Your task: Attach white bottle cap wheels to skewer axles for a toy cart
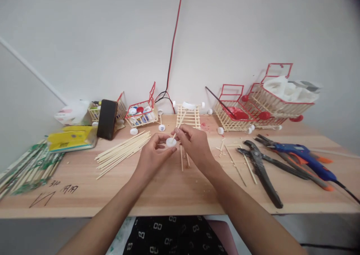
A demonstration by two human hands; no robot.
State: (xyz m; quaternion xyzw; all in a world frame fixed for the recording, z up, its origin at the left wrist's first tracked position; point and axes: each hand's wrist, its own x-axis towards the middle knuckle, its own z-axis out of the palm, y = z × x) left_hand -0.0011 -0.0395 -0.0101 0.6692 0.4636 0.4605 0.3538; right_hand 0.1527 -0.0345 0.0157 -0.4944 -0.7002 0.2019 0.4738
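Between thumb and fingers, my left hand point(154, 150) grips a white bottle cap point(171, 142) with its hollow side up. My right hand point(194, 140) pinches a thin wooden stick point(181, 120), whose lower end is at the inside of the cap. Whether the tip touches the cap I cannot tell. Just behind my hands stands a small stick frame point(194, 114) with white caps at its top corners. Two loose sticks point(182, 163) lie partly under my right hand. A pile of bare sticks point(123, 153) is left of my left hand.
Cap-wheeled stick baskets with red trim point(232, 116) line the wall, one holding bottle caps point(140, 112). To the right lie black pliers point(261, 172) and a blue glue gun point(306, 157). A phone point(107, 119), yellow packet point(71, 138) and wrapped sticks point(33, 165) are left.
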